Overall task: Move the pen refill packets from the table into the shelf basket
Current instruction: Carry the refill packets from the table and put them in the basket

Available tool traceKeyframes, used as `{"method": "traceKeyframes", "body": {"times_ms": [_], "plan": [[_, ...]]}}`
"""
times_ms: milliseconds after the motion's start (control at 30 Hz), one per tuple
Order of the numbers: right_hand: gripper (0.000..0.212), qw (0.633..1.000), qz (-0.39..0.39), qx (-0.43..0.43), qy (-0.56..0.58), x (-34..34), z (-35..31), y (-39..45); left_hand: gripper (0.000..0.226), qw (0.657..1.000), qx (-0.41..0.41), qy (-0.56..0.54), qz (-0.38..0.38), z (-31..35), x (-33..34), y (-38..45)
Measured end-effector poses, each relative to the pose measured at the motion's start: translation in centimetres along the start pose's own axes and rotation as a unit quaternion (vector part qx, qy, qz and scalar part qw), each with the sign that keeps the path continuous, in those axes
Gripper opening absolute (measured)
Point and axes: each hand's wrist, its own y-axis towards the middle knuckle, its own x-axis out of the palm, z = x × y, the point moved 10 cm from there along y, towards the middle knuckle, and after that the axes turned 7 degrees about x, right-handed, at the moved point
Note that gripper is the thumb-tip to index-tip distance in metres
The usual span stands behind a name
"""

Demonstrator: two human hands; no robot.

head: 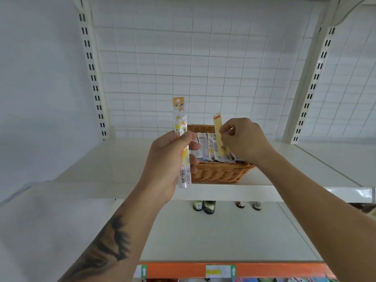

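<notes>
While a slim yellow refill packet (218, 135) is pinched upright by the right hand (244, 139) over the woven wicker basket (219, 171), prob. for slotting among packets already inside, an orange-topped clear packet (181, 143) is gripped by the left hand (168, 163) beside it, apparently next.

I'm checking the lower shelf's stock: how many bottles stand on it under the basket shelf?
4 bottles show: two dark ones side by side left, two smaller ones right. Only their bottoms show; the upper shelf may hide more.
</notes>
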Motion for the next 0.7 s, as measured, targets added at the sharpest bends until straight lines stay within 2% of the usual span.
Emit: {"method": "traceKeyframes", "body": {"times_ms": [100,200,333,433,533,600,700], "plan": [[0.016,0.996,-0.022,-0.016,-0.083,2.0,-0.2,0.0,0.019,1.0,-0.004,0.002,-0.003,0.1,0.0,-0.1],[0.014,0.996,-0.01,-0.015,-0.092,2.0,-0.1,-0.1,0.022,1.0,-0.004,0.005,-0.001,0.1,0.1,-0.4],[0.018,0.995,0.061,-0.074,-0.005,-0.7,-1.4,-2.0,0.029,0.999,-0.001,0.035,-0.008,-0.3,0.7,-1.3],[0.014,0.984,0.087,-0.134,0.079,-1.8,-2.8,-5.4,0.049,0.998,-0.001,0.057,-0.012,-0.8,1.1,-1.8],[0.012,0.964,0.111,-0.187,0.151,-2.0,-3.7,-9.1,0.064,1.0,-0.004,0.024,-0.002,-1.2,1.3,-2.3],[0.011,0.948,0.11,-0.211,0.212,-1.7,-4.0,-11.1,0.058,1.0,-0.007,-0.014,0.01,-1.3,1.4,-2.7],[0.008,0.926,0.101,-0.273,0.241,-0.6,-4.6,-13.4,0.03,0.999,0.025,-0.026,0.018,-0.8,1.4,-3.2]]}}
